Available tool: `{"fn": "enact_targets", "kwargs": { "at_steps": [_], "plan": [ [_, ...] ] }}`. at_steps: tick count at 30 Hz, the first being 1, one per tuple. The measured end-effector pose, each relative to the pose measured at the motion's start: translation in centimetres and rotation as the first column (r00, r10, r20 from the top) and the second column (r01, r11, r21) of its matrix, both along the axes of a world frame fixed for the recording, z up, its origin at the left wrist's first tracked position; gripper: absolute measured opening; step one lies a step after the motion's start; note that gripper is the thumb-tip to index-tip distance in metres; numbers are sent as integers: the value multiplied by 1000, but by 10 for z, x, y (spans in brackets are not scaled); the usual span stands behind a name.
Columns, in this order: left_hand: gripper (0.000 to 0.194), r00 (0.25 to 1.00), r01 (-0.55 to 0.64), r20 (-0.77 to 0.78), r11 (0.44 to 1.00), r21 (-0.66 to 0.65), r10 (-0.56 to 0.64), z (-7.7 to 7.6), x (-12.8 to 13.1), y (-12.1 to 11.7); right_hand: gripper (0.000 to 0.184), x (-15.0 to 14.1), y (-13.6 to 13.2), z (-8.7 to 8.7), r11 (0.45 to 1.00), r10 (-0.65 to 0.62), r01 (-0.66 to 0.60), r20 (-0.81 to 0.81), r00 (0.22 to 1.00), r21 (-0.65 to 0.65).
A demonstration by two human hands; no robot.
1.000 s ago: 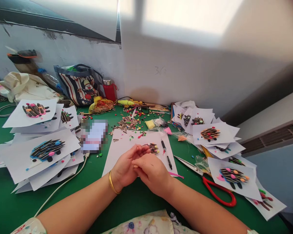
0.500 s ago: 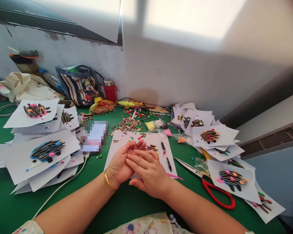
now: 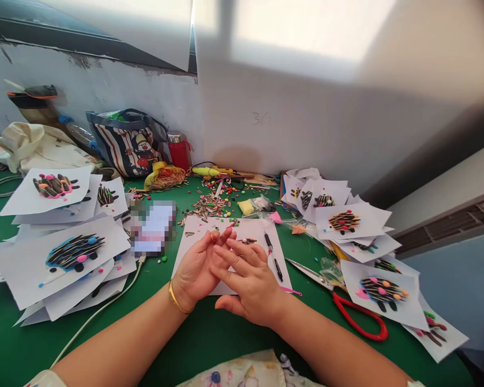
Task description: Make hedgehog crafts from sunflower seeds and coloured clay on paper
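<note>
My left hand (image 3: pixel 197 265) is turned palm up over a white sheet of paper (image 3: pixel 220 289), its fingers extended. Across its palm and fingers lies my right hand (image 3: pixel 253 280), palm down with outstretched fingers and the thumb apart. Whatever may be between the palms is hidden. Small orange and pink spots show by the left fingertips, too small to name. Behind the right fingers, a seed-covered figure (image 3: pixel 248 241) on the sheet is mostly hidden. A black pen (image 3: pixel 274 258) rests on the sheet's right side, and a pink stick (image 3: pixel 292 291) lies by its lower right edge.
Red-handled scissors (image 3: pixel 339 306) lie at right, beside stacked seed-picture cards (image 3: pixel 387 317). More cards (image 3: pixel 28 269) and a phone (image 3: pixel 151 228) with a cable are at left. Sunflower seeds (image 3: pixel 207 207), yellow clay (image 3: pixel 246 207), a striped bag (image 3: pixel 123 145) and a red bottle (image 3: pixel 179 153) stand behind.
The right hand has shifted slightly against the left palm, and the fingers of both are a little more spread. The whole view has moved slightly.
</note>
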State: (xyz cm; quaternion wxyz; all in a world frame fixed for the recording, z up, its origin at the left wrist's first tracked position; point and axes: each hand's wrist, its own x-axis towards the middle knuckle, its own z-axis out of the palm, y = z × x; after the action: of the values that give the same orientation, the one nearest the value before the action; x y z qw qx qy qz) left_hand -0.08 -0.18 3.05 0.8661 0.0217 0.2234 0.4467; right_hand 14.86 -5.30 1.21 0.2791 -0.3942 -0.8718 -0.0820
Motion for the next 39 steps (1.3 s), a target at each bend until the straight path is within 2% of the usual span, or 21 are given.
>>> {"fn": "enact_targets", "kwargs": {
  "at_steps": [3,6,10,14,18,20,22,26,28,32,36,39],
  "plan": [
    [30,999,33,-28,999,-29,-34,-1,0,2,66,0,0,0,1000,-3,3,13,1000,5],
    [32,1000,24,-5,999,23,-23,-1,0,3,61,0,0,0,999,-46,46,3,999,-17],
    [29,1000,21,-23,1000,-1,-21,-2,-1,3,60,0,1,0,1000,13,-12,13,1000,-22],
    [29,999,32,4,999,14,-32,-2,0,3,57,0,1,0,999,-24,24,-8,1000,-34],
    [32,1000,15,-21,1000,-7,-15,0,1,3,58,0,1,0,1000,21,-21,-8,1000,-23],
    [30,999,40,-17,999,-26,-40,0,1,3,60,0,1,0,1000,0,0,-5,1000,-30],
    [32,999,37,12,999,6,-37,-1,0,3,55,0,1,1,999,-20,19,-19,1000,-46],
    [32,1000,26,7,1000,0,-26,-3,-1,3,54,1,1,1,999,24,-25,-22,999,-37],
    [30,999,44,4,999,-9,-44,-4,-1,4,56,2,1,1,999,3,-4,-19,1000,-46],
    [35,999,36,24,999,30,-37,-3,-1,4,48,3,2,1,998,-3,1,-43,999,-62],
    [32,999,48,2,999,-4,-48,-2,0,4,55,1,1,1,998,-2,1,-24,1000,-55],
    [32,999,42,0,999,15,-42,-2,0,4,48,0,1,1,998,-12,10,-26,1000,-68]
  ]
}}
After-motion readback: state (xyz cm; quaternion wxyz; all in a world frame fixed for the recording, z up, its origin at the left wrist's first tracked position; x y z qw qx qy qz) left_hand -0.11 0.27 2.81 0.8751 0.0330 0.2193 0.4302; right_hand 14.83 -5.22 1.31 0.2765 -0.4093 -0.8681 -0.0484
